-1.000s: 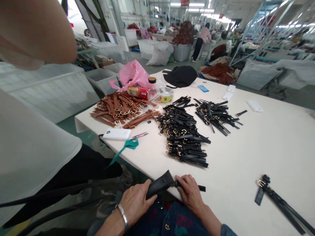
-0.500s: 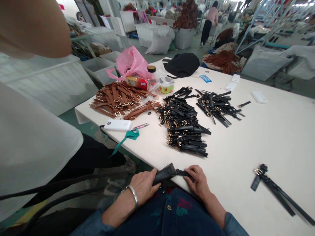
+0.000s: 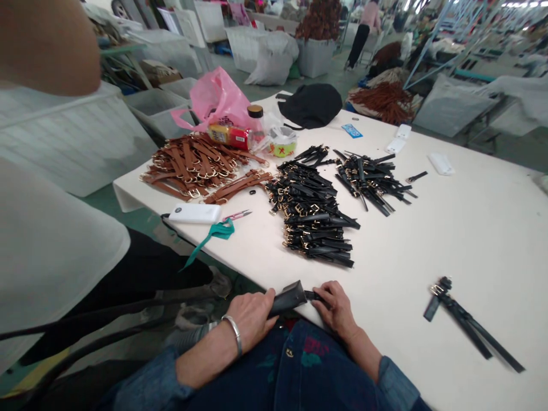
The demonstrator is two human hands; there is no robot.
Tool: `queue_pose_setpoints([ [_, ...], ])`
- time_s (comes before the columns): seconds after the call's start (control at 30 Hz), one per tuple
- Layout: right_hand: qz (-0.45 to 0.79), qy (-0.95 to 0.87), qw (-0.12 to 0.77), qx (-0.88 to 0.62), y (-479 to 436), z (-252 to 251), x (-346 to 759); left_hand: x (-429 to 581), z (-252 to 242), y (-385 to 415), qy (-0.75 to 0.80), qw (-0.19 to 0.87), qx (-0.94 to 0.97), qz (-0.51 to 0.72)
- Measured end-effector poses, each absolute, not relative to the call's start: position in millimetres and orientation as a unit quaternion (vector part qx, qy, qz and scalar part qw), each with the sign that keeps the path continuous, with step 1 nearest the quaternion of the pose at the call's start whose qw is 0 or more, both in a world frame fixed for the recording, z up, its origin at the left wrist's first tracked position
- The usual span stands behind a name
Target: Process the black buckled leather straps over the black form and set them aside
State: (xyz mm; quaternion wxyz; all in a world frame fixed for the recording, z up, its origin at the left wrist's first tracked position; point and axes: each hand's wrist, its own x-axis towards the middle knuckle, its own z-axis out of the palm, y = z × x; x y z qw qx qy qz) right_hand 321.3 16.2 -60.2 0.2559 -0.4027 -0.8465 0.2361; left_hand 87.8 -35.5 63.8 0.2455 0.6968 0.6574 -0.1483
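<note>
My left hand (image 3: 250, 317), with a silver bangle at the wrist, is closed around a black tool with a wide, flat mouth (image 3: 290, 299); its exact kind I cannot make out. The mouth points right, over the table's front edge. My right hand (image 3: 336, 308) pinches a short black strap (image 3: 311, 295), whose end lies at the tool's mouth; whether they touch I cannot tell. Beyond my hands lies a big pile of black buckled straps (image 3: 314, 220), with a smaller pile of black straps (image 3: 370, 180) behind it. More black straps (image 3: 466, 322) lie to the right.
Brown buckled straps (image 3: 194, 165) are heaped on the white table (image 3: 454, 228) at the left. Near them are a white device (image 3: 194, 213), pink-handled snips (image 3: 235, 215), a green ribbon (image 3: 218, 230), a pink bag (image 3: 220, 97) and a black cap (image 3: 312, 107). A person (image 3: 60, 251) stands close at left.
The view has shifted slightly, so the table's contents appear a little further left and higher. My right hand sits slightly nearer the tool, and less of the strap shows.
</note>
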Motion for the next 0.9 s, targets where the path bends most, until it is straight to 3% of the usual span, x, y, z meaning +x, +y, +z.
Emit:
queue_pose_setpoints([
  [0.9, 0.237, -0.847, 0.254, -0.402, 16, -66, 322, 99, 60, -31, 0.648, 0.231, 0.715, -0.129],
])
